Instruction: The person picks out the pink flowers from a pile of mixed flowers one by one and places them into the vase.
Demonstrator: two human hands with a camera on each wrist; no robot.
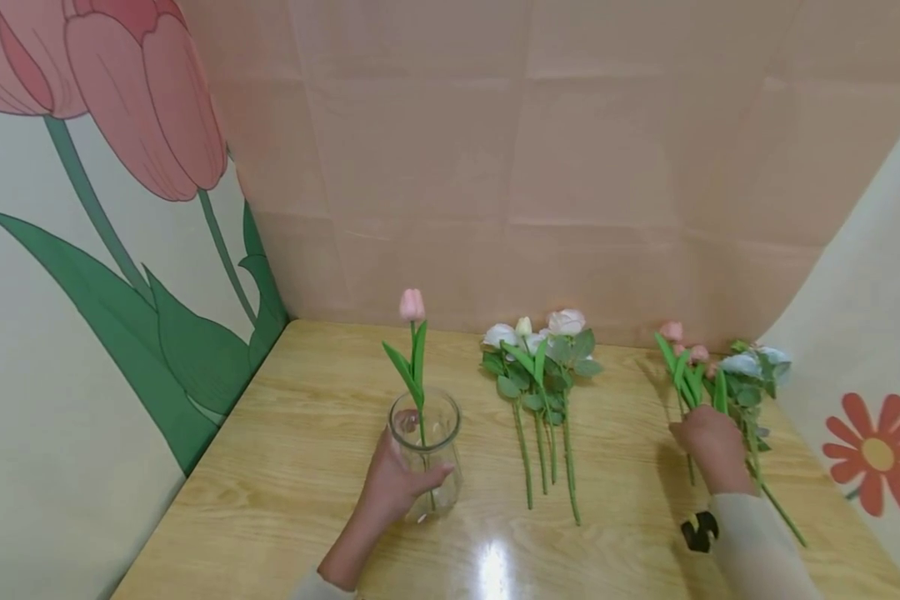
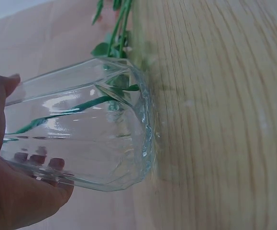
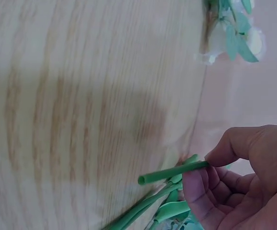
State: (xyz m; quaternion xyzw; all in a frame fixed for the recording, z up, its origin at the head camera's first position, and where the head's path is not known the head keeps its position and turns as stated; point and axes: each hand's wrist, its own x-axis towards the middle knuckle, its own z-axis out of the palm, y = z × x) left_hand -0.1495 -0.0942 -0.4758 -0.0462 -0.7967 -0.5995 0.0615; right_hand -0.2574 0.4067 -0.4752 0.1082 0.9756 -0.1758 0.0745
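Note:
My left hand (image 1: pixel 397 479) grips a clear glass vase (image 1: pixel 444 475) from its left side, thumb across the front. The vase stands on the table, and one pink tulip (image 1: pixel 412 306) leans in it; its green stem (image 2: pixel 71 110) runs down to the bottom. At the right, my right hand (image 1: pixel 711 442) pinches a green flower stem (image 3: pixel 171 172) between thumb and fingers, its cut end sticking out. Pink tulips (image 1: pixel 672 332) with green leaves are just beyond that hand. Which bloom belongs to the pinched stem is hidden.
Between the hands lies a group of white and pale pink flowers (image 1: pixel 566 323) on long stems. Light blue flowers (image 1: pixel 742 364) lie at the far right. The wooden table (image 1: pixel 270 467) meets a pinkish backdrop (image 1: pixel 457 167) behind and printed cloths at both sides.

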